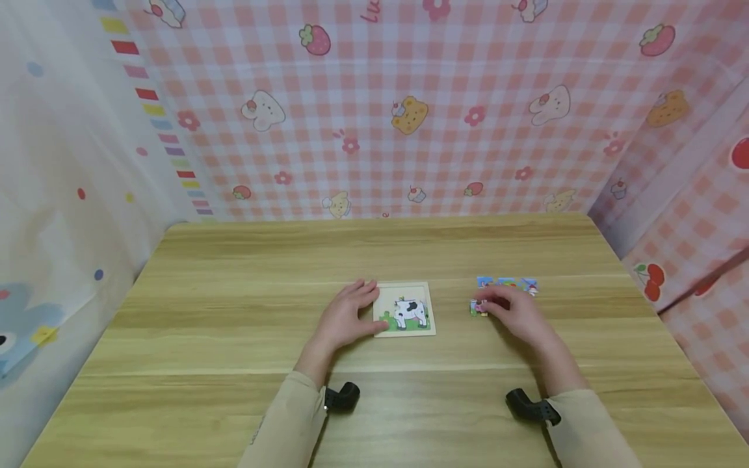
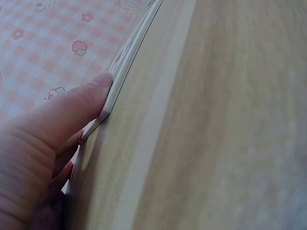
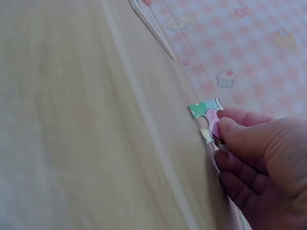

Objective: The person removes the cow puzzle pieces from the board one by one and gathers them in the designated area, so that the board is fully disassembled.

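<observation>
A square puzzle board [image 1: 430,311] in a pale wooden frame lies on the table, with a black-and-white cow picture [image 1: 412,313] in its lower part; its upper part is plain and pale. My left hand [image 1: 346,314] rests along the board's left side, thumb on the lower left and fingertips near the upper left corner. In the left wrist view the thumb [image 2: 79,108] touches the board's edge. To the right of the board, my right hand [image 1: 517,314] pinches a small puzzle piece [image 3: 204,109] in green, pink and white between thumb and fingers, just at the tabletop.
Several colourful blue puzzle pieces [image 1: 484,281] lie in a row behind the right hand, partly hidden by it. The wooden table [image 1: 246,273] ends at a pink checked curtain [image 1: 363,130]. A black wrist camera [image 1: 342,398] sits on each sleeve.
</observation>
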